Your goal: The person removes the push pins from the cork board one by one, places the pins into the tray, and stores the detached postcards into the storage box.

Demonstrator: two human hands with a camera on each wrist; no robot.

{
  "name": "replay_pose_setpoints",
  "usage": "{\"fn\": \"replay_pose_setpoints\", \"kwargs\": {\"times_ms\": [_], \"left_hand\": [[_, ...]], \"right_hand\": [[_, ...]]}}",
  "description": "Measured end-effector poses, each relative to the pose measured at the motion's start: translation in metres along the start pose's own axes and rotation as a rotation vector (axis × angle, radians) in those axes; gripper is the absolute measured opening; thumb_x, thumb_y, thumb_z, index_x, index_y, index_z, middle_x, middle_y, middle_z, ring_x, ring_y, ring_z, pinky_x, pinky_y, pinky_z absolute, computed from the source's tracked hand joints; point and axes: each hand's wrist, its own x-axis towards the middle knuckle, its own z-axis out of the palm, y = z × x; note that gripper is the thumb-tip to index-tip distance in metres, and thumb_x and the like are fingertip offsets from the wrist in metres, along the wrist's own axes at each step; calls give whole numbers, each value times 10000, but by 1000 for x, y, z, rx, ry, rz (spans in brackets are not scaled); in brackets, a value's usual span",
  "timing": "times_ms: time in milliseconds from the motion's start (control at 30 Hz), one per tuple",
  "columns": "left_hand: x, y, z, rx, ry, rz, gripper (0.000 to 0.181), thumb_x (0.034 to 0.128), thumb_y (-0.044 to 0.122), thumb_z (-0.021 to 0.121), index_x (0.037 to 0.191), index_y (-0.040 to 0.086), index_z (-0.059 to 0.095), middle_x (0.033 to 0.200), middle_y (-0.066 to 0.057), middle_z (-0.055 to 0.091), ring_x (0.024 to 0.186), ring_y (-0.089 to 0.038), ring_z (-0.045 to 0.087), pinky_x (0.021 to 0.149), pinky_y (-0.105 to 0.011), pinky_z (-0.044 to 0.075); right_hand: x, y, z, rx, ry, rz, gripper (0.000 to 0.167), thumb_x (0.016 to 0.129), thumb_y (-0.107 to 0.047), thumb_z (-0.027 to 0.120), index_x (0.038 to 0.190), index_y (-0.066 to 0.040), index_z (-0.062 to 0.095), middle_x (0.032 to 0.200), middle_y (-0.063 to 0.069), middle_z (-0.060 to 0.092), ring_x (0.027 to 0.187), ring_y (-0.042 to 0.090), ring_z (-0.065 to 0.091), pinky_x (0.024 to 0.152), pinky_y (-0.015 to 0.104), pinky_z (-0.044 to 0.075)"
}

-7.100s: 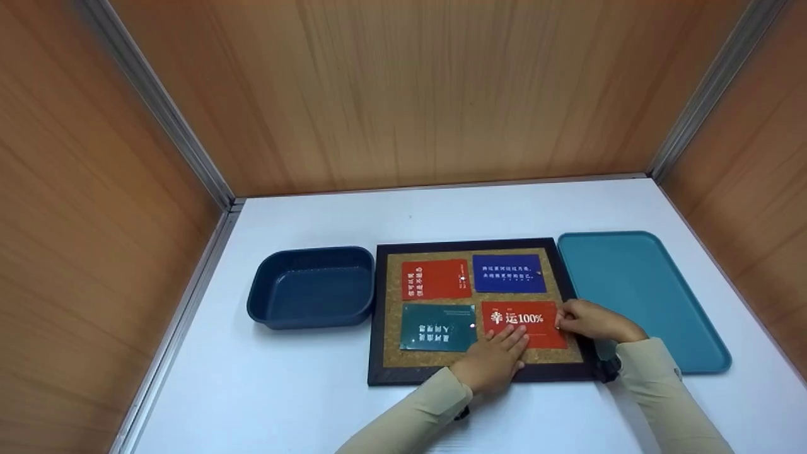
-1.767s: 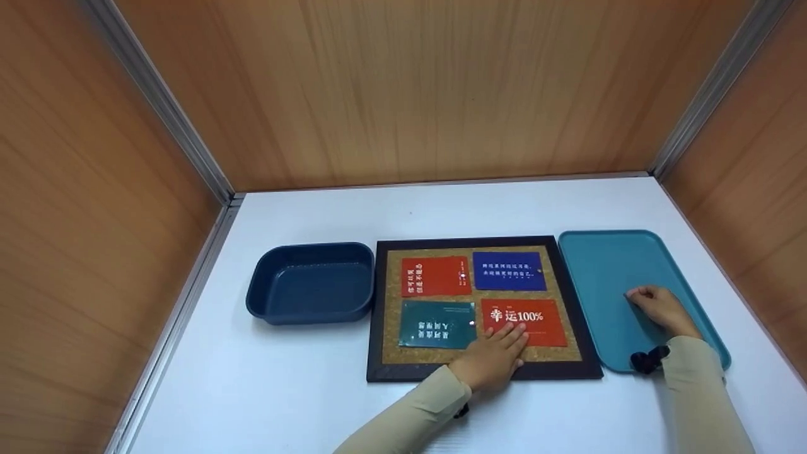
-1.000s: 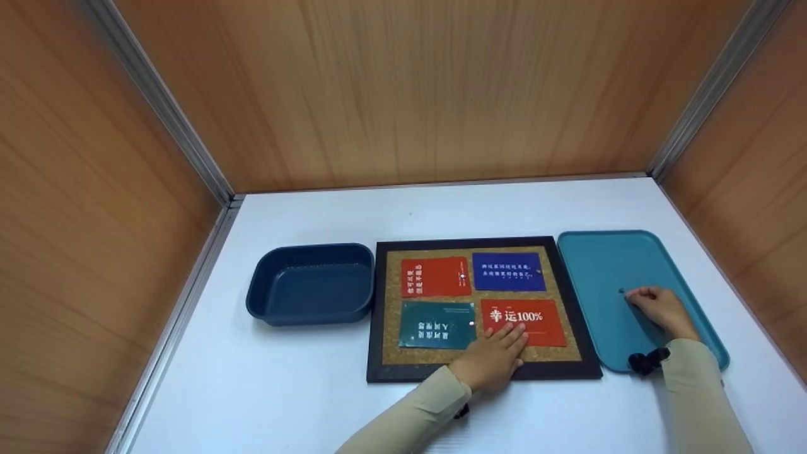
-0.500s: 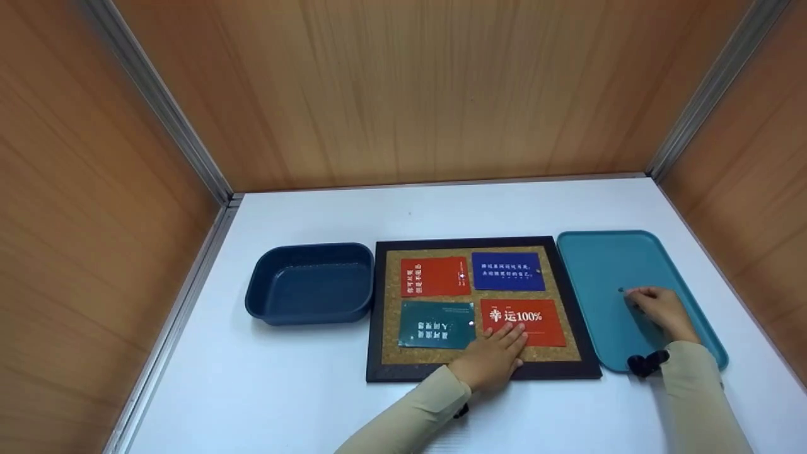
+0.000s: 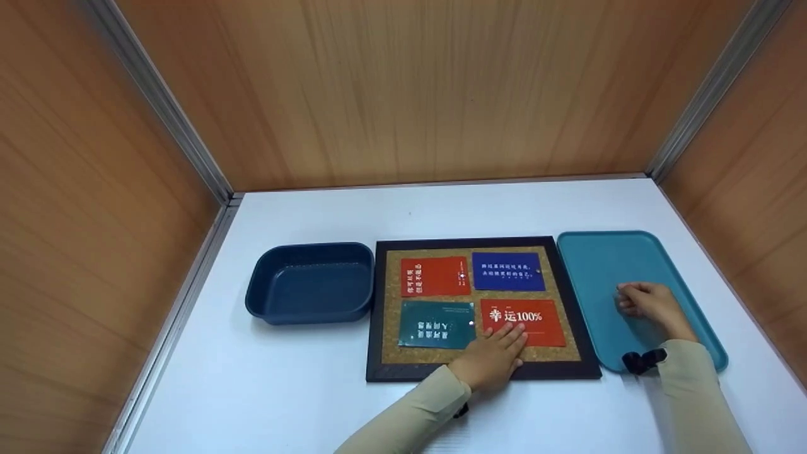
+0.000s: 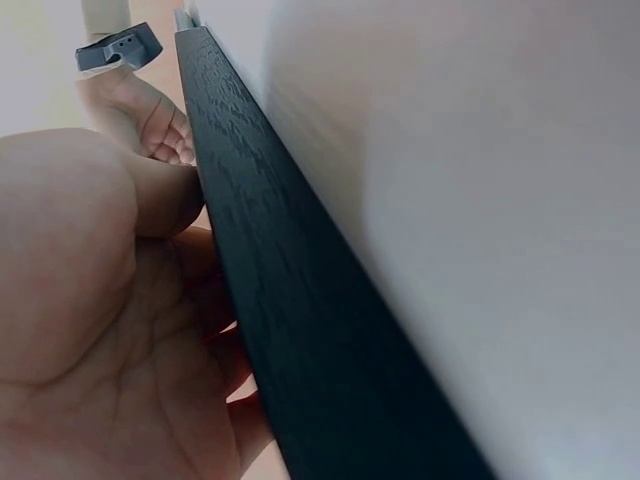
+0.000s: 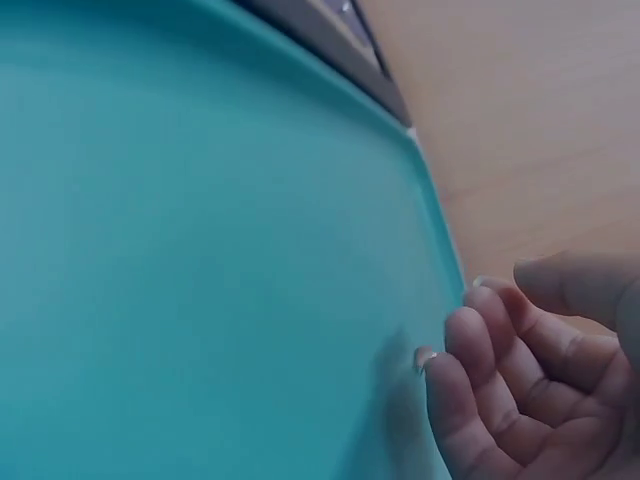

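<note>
1. Framed cork board (image 5: 410, 373): lying flat beneath the fingers of the left hand (image 5: 484, 361), left of those of the right hand (image 5: 657, 307).
2. Teal tray (image 5: 605, 258): below the right fingers.
3. Navy bin (image 5: 309, 313): well left of the left fingers.
4. Left hand: fingers straight, slightly spread, resting on the red 100% card (image 5: 547, 325), gripping nothing.
5. Right hand: fingers bent, thumb near forefinger; cannot tell how tightly closed, or whether pinching anything small.
6. Green card (image 5: 435, 312): just left of the left fingers; blue card (image 5: 507, 277): beyond them; plain red card (image 5: 435, 280): beyond and leftward.
7. Pale pin (image 5: 471, 323): on the green card, near the left fingers.
</note>
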Motion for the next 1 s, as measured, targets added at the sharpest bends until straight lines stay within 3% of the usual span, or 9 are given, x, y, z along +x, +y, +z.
{"fn": "replay_pose_setpoints", "kwargs": {"times_ms": [233, 433, 1000], "left_hand": [[-1, 0, -2, -14, 1, 1, 520, 1046, 416, 229, 1542, 270, 174, 1605, 125, 84, 1485, -70, 76, 1208, -282, 168], [-2, 0, -3, -7, 23, 8, 518, 1045, 408, 267, 1538, 260, 208, 1604, 116, 145, 1482, -76, 128, 1201, -287, 212], [-3, 0, -4, -6, 3, 7, 519, 1048, 412, 243, 1542, 260, 191, 1607, 115, 112, 1485, -73, 97, 1206, -279, 185]], "right_hand": [[-2, -14, 6, 119, -78, 1, 612, 1000, -334, 496, 1338, 168, 411, 873, -123, 689, 810, -20, 671, 761, 194, 572], [-6, -24, 13, 286, -166, -15, 635, 993, -298, 530, 1369, 184, 360, 967, -35, 727, 899, 59, 701, 836, 245, 567], [-6, -30, 40, 365, -279, 11, 678, 991, -316, 531, 1406, 173, 311, 1107, 61, 713, 971, 91, 696, 869, 263, 555]]}}
